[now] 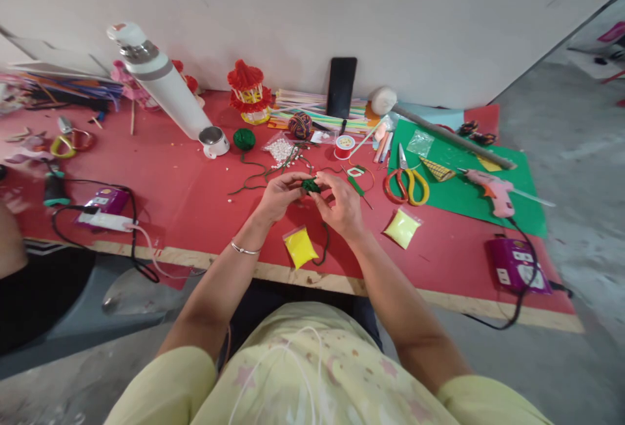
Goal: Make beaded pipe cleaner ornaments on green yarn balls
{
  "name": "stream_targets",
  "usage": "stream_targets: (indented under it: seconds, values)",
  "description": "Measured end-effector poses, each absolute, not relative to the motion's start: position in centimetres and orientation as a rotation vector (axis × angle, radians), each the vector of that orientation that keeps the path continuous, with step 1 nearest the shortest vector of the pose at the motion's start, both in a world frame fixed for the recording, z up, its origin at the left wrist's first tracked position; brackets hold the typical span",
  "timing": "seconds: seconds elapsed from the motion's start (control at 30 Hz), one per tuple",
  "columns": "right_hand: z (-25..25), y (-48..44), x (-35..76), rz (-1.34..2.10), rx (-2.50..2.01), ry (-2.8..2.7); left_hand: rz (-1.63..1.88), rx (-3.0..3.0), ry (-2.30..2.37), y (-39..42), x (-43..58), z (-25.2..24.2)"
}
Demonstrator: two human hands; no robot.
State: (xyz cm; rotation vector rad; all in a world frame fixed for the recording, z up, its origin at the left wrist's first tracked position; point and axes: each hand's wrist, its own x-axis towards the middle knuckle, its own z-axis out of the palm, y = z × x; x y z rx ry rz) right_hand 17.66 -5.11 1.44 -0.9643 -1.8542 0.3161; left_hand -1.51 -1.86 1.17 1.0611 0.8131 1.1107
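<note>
My left hand (280, 194) and my right hand (342, 202) meet over the red table (195, 204), both pinched on a small dark green yarn piece (310, 185) held between the fingertips. A green strand hangs from it down toward a yellow powder packet (301, 246) near the table's front edge. A trail of green yarn runs back across the table to a green yarn ball (243, 139). A thin bangle sits on my left wrist.
Orange-handled scissors (406, 184) and a pink glue gun (491, 189) lie on a green sheet (517, 207) at right. A second yellow packet (401, 228), a red thread spool (344, 146), a bead bag (280, 150), a white bottle (159, 80), a phone (340, 86) and power strips (516, 265) surround them.
</note>
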Motion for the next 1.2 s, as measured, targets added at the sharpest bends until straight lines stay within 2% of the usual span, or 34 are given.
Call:
stream_targets:
  seconds: [0.37, 0.6, 0.73, 0.83, 0.93, 1.03, 1.2]
  values:
    - [2.2, -5.8, 16.9, 0.39, -0.937, -1.746, 1.08, 0.96, 0.721, -2.2, -1.8, 1.9]
    - [1.9, -5.9, 16.7, 0.542, -1.23, -1.685, 1.088, 0.926, 0.709, -2.3, -1.7, 2.4]
    - [2.0, -5.7, 16.5, 0.939, -1.22, -1.603, 1.126, 0.962, 0.71, -2.3, -1.5, 2.2]
    - [2.1, -5.3, 16.2, 1.384, -1.05, -1.295, 1.105, 0.985, 0.717, -2.3, -1.6, 2.1]
    - [2.0, -4.8, 16.1, 1.597, -0.97, -0.992, 1.101, 0.98, 0.712, -2.2, -1.6, 2.0]
    - [1.7, -4.4, 16.3, 1.608, -0.989, -0.849, 1.08, 0.969, 0.712, -2.3, -1.6, 1.9]
    - [1.8, -4.4, 16.4, 1.43, -1.03, -0.806, 1.024, 0.928, 0.677, -2.4, -1.5, 1.8]
